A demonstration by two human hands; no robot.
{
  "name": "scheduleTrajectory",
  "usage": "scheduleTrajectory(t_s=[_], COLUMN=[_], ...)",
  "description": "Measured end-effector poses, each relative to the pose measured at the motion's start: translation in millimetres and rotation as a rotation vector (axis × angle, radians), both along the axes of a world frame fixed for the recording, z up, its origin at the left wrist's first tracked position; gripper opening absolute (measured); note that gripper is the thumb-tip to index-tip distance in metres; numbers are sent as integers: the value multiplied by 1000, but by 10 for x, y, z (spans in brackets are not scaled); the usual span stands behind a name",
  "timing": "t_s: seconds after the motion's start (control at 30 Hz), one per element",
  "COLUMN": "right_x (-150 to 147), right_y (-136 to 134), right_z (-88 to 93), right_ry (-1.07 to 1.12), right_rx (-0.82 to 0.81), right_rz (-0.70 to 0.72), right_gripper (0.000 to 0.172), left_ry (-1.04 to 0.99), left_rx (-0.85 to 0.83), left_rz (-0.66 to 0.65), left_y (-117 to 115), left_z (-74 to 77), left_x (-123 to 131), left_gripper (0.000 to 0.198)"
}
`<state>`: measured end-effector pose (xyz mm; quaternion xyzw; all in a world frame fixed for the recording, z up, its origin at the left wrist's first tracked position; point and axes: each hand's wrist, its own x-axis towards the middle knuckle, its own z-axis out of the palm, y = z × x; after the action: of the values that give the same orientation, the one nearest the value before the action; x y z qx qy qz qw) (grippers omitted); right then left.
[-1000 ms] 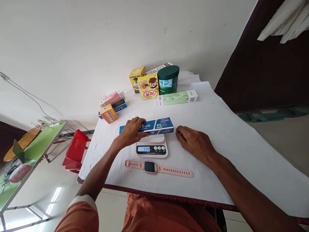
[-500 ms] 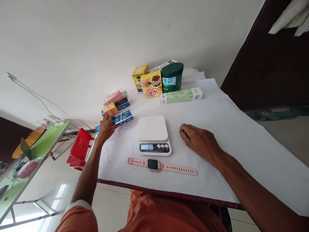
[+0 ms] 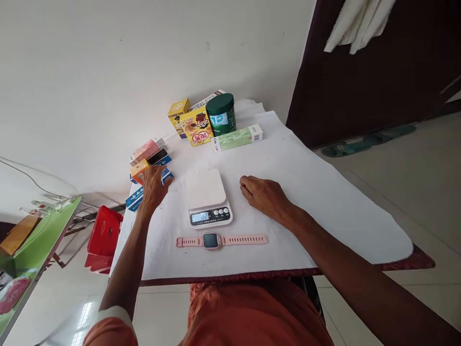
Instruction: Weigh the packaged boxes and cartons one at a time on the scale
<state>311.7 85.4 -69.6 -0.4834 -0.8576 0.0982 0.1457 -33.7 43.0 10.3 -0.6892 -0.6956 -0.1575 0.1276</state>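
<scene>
My left hand [image 3: 154,186] is over a blue and white toothpaste box [image 3: 134,199], thumb and fingers spread, covering its middle. Just beyond the fingertips sits a small orange box [image 3: 139,170]; contact with it cannot be made out. My right hand [image 3: 264,193] rests on the cloth with its fingers curled and nothing visible in them. Between the hands stands a white kitchen scale [image 3: 206,190], its plate bare and its display lit. A pink smartwatch [image 3: 211,240] lies stretched out in front of the scale.
Behind the left hand are a pink box [image 3: 147,150] and a dark box [image 3: 157,156]. Farther back stand yellow boxes [image 3: 197,127], a dark green tub [image 3: 221,115] and a long light green box [image 3: 237,138]. A red chair [image 3: 104,235] is beside the table's left edge.
The view has turned right, so the table things sit farther left. My left hand has risen slightly off the toothpaste box, fingers spread. Digits on the scale's display differ.
</scene>
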Motion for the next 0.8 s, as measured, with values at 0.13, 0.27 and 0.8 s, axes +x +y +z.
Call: scheduleTrajectory(t_s=[0.13,0.27,0.8], right_x=[-6,-8,12], right_y=[-21,-21,20], right_z=[91,130,150], right_ry=[-45,-86,-79], right_rx=[-43,-75,-95], right_rz=[-2,6,73], right_gripper=[31,32,30], left_ry=[15,55,96], left_rx=[-81,-268,-520], left_rz=[-297,-410,-204], left_y=[571,1292,2015], left_z=[165,166,-35], left_x=[710,1381,2094], left_gripper=[46,52,49])
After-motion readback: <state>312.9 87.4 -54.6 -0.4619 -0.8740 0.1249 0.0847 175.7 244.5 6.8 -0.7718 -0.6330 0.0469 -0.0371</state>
